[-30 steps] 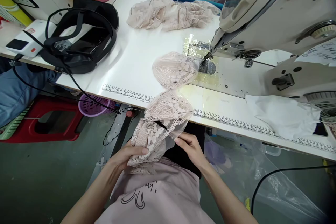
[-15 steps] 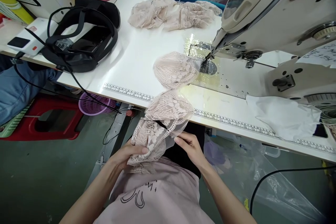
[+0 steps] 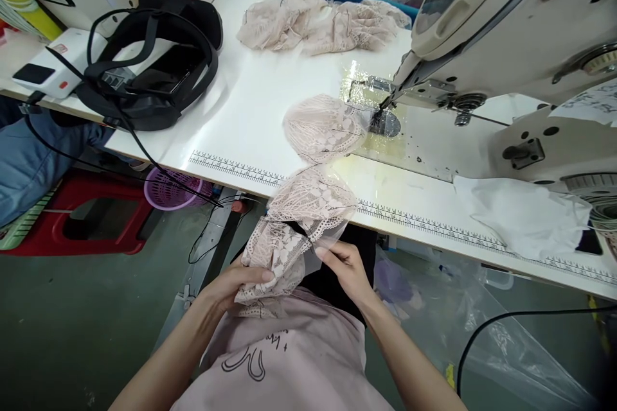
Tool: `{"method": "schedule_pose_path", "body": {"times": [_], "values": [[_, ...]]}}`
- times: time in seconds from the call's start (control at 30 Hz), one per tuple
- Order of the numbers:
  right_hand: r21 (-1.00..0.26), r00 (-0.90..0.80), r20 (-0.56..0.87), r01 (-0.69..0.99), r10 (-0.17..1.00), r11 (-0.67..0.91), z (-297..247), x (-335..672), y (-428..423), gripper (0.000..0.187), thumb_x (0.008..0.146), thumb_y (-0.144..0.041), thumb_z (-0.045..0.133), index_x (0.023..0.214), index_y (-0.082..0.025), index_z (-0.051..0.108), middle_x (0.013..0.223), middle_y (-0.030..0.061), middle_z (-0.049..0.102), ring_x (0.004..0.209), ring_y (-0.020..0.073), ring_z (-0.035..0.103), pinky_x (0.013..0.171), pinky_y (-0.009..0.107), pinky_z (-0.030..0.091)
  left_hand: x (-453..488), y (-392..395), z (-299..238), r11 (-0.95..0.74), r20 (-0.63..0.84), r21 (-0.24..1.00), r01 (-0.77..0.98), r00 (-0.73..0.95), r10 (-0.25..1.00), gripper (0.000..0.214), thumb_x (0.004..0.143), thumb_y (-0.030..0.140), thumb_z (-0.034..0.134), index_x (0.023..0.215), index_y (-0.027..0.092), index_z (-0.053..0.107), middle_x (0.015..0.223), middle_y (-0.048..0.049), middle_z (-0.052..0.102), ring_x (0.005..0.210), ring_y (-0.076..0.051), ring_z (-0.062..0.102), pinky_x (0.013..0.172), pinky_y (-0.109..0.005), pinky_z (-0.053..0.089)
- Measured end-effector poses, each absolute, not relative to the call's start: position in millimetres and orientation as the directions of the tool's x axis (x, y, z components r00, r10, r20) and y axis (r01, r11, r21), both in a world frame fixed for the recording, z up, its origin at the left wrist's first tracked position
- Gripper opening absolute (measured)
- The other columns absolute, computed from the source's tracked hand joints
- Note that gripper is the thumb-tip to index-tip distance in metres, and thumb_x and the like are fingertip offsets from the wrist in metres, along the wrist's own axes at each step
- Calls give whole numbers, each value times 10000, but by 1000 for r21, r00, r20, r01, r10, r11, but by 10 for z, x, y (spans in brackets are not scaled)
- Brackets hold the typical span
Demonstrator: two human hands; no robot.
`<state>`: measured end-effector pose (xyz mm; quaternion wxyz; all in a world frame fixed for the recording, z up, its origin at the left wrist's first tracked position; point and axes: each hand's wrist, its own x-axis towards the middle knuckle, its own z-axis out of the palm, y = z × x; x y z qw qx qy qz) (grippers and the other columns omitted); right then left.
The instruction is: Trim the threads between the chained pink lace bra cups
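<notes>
Pale pink lace garment (image 3: 313, 205) trails from the presser foot (image 3: 380, 117) of the cream sewing machine (image 3: 506, 26) over the white bench (image 3: 250, 109) edge; left hand (image 3: 231, 289) and right hand (image 3: 349, 270) each pinch its hanging lower end, not yet at the needle.

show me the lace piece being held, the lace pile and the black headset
lace piece (image 3: 311, 202): head view, on the cup nearer the person
lace pile (image 3: 318, 22): head view, middle of the heap
black headset (image 3: 164, 80): head view, dark front body
</notes>
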<state>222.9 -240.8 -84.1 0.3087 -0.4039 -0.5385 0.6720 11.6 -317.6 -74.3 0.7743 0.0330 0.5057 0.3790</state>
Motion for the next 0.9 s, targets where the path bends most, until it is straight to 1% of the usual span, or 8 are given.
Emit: {"method": "schedule_pose_path", "body": {"times": [0.17,0.27,0.33,0.4,0.53,0.67,0.8,0.9], "values": [[-967,-518,-255,113,817,-230,-892,2309,-2441,416,916,-504,561,698,-171,683,639,9,567,636,139,518,612,265,440,44,-3221,-831,737,-776,422,-529,210,595,384,479,308,903,793,140,757,722,-66,741,695,-242,694,687,-321,557],[-958,-635,-245,275,732,-82,-829,2436,-2466,275,901,-420,604,852,-175,720,761,36,684,680,151,605,611,249,465,-99,-3290,-891,789,-765,431,-438,286,577,365,491,305,916,785,151,765,759,-66,747,708,-224,681,696,-311,546],[-953,-701,-118,279,703,118,-727,2509,-2468,154,897,-264,591,919,-194,727,781,31,714,682,146,642,615,240,480,-198,-3341,-925,813,-754,447,-374,330,567,348,476,314,929,731,148,760,699,-54,726,674,-203,658,669,-291,527],[-902,-701,130,210,702,377,-592,2528,-2440,316,894,-109,466,1064,-217,709,731,11,696,635,128,629,590,234,470,-265,-3384,-951,824,-755,452,-341,345,557,363,461,343,937,705,142,759,668,-55,714,653,-198,644,650,-288,509],[-548,-620,415,414,666,727,-334,2351,-2241,529,801,-42,453,1281,-203,606,1033,79,696,592,107,580,493,228,419,-282,-3425,-986,800,-759,468,-375,293,581,379,475,361,935,747,159,767,764,-70,734,744,-230,656,724,-326,505],[-368,-609,278,647,743,668,-170,2057,-1839,513,800,-95,516,1297,-188,599,1443,116,521,625,113,630,415,236,431,-251,-3409,-989,749,-750,509,-425,208,628,311,460,308,934,533,165,668,588,-25,627,600,-170,560,636,-297,459],[-328,-430,217,814,877,480,-20,1880,-1318,444,914,-143,462,1337,-219,571,1505,109,450,727,156,674,501,290,530,-240,-3412,-1003,704,-733,543,-458,151,664,470,498,304,912,369,187,476,417,32,407,441,-97,363,529,-280,394],[-193,-338,143,912,930,361,56,1834,-973,384,932,-195,494,1302,-158,588,1375,164,558,751,231,681,558,358,525,-327,-3508,-1085,664,-725,548,-509,107,681,362,544,301,893,461,174,565,457,14,471,452,-111,422,512,-271,407]]}}
